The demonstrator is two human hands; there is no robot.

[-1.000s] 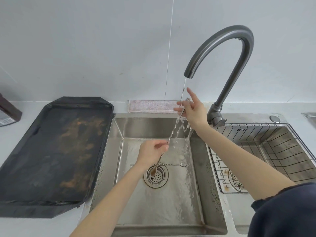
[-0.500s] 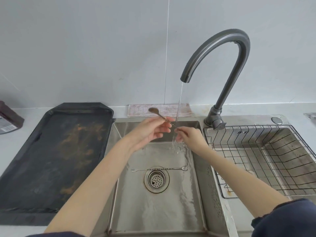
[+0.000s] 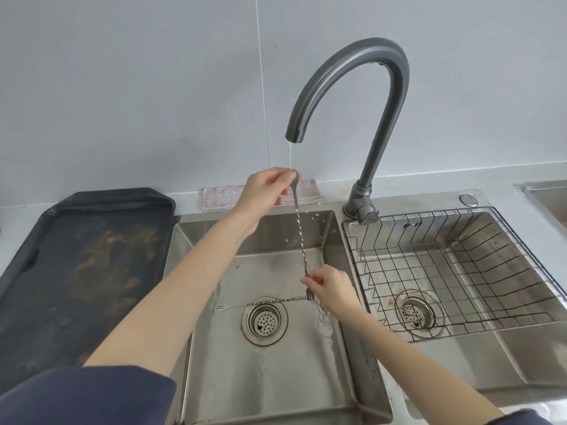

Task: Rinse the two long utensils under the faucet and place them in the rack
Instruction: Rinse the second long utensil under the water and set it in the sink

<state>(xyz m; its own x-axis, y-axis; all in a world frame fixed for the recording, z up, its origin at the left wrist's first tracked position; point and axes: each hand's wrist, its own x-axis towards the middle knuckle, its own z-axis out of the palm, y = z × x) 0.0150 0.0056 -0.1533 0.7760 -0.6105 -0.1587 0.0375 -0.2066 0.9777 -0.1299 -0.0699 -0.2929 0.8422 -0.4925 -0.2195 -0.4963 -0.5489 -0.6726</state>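
A long twisted metal utensil (image 3: pixel 299 228) hangs almost upright under the grey faucet (image 3: pixel 365 96), in a thin stream of water. My left hand (image 3: pixel 265 191) pinches its top end just below the spout. My right hand (image 3: pixel 329 286) pinches its lower end, where small fork tines stick out over the left basin. A second long twisted utensil (image 3: pixel 260 303) lies flat on the floor of the left sink basin (image 3: pixel 270 378), just behind the drain. The wire rack (image 3: pixel 454 271) sits in the right basin with nothing in it.
A dark, rust-stained baking tray (image 3: pixel 79 271) lies on the counter left of the sink. A folded cloth (image 3: pixel 221 197) rests against the wall behind the basin. The round drain strainer (image 3: pixel 264 323) is in the middle of the left basin.
The utensil has turned from slanted across my hands to nearly upright. My left hand rose to the spout with the top end, and my right hand slid down to the forked end.
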